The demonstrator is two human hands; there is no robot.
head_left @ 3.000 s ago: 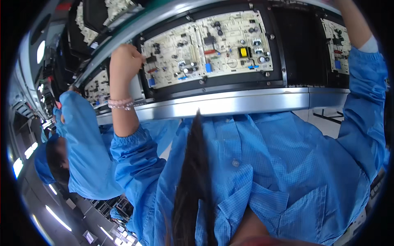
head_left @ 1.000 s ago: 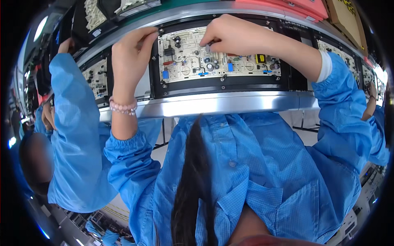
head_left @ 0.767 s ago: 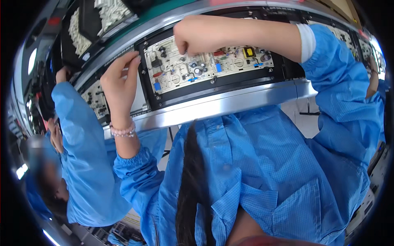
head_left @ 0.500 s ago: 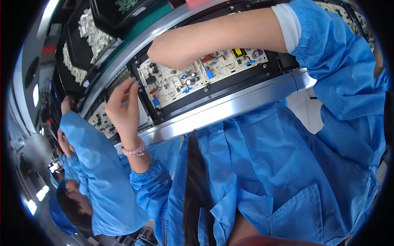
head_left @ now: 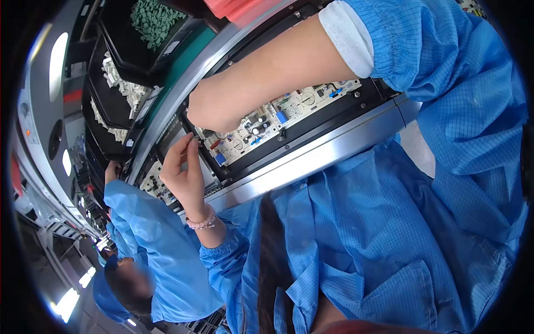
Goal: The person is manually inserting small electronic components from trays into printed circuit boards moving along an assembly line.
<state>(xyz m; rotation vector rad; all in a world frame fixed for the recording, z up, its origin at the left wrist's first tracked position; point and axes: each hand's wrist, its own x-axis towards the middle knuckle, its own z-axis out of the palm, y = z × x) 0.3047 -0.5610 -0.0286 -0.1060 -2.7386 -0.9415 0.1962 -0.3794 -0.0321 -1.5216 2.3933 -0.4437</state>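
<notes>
A cream circuit board [head_left: 267, 127] with capacitors, blue blocks and other small parts lies in a black frame [head_left: 267, 149]. My right hand [head_left: 214, 106] reaches across from the right and hangs over the board's left end, its back turned up. Its fingers are hidden beneath it. At the frame's left edge is my left hand [head_left: 186, 175], a pink bead bracelet [head_left: 201, 218] on the wrist. Its thumb and forefinger come together in a pinch beside the board's corner; whatever may be between the tips is too small to make out.
A silver rail [head_left: 300, 167] runs along the near side. Beyond the far rail stand black bins, one with green parts [head_left: 153, 23], others with white parts [head_left: 125, 89]. Another board [head_left: 156, 181] lies at left, near a co-worker in a blue sleeve [head_left: 150, 217].
The whole view has shifted, so bins and boards sit lower. My right hand has moved left and nearer over the board, close to my left hand. The left stays pinched by the frame edge.
</notes>
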